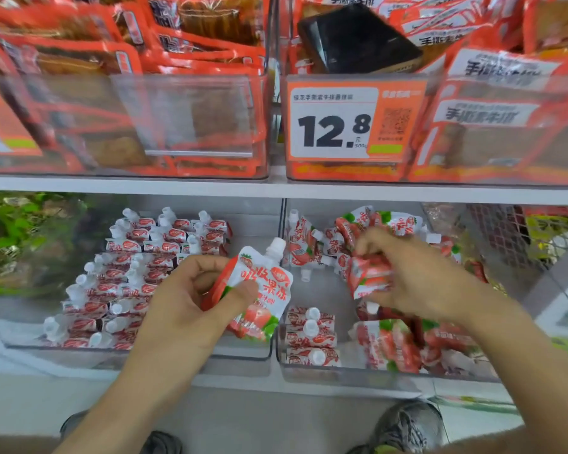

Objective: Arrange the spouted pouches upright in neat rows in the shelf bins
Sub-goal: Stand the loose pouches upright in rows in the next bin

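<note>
Shelf bins of strawberry pouches, both hands full.
Clear left bin (243,354) at nine o'clock holds upright rows (138,276); right bin (341,371) a jumble; left hand (191,299) grips a white spouted pouch (263,290), right hand (417,276) a bunch (369,276).

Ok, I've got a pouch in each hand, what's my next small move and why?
Probably stand the left hand's pouch upright at the right end of the left bin's rows. That side looks bare, while the right bin is mostly a jumble and the right hand holds another pouch.
</note>
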The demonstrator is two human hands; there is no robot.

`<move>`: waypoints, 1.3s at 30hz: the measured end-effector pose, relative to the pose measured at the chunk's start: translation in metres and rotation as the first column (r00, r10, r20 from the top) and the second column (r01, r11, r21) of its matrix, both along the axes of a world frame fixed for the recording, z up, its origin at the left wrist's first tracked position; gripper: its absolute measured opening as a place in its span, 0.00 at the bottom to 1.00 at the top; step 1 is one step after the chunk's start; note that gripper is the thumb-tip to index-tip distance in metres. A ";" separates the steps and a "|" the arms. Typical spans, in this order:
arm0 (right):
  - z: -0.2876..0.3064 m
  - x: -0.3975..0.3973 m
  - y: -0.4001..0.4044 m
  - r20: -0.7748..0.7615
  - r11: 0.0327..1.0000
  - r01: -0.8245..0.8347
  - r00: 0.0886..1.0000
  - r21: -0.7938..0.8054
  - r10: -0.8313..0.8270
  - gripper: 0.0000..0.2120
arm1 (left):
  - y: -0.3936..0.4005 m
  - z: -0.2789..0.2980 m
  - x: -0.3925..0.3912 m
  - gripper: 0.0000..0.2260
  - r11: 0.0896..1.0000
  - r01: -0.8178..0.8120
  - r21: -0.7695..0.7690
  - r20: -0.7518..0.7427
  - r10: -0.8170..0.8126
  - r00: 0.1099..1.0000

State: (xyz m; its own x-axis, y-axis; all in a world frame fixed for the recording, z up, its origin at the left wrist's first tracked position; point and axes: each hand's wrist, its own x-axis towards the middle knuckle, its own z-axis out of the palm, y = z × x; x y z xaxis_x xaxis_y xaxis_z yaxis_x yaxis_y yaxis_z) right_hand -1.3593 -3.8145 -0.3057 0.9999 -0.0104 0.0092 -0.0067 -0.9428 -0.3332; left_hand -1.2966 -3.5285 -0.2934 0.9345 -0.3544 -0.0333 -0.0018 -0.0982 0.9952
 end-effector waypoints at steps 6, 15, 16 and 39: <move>0.015 -0.059 -0.037 0.020 0.987 0.160 0.987 -0.026 -0.159 0.40 | -0.025 0.008 -0.006 0.11 0.992 0.115 0.042 0.083 -0.119 0.989; 0.002 -0.022 0.037 0.174 0.598 -0.137 0.985 0.790 -0.004 0.24 | -0.073 0.011 0.006 0.16 0.910 0.403 0.096 0.188 -0.415 0.890; 0.003 -0.018 0.036 0.185 0.578 -0.138 0.982 0.805 -0.023 0.21 | -0.075 0.012 0.007 0.17 0.892 0.433 0.129 0.211 -0.451 0.867; -0.039 0.060 0.027 -0.391 0.913 -0.113 0.878 0.391 0.276 0.11 | -0.017 -0.057 -0.006 0.36 0.885 0.185 0.427 0.260 -0.316 0.912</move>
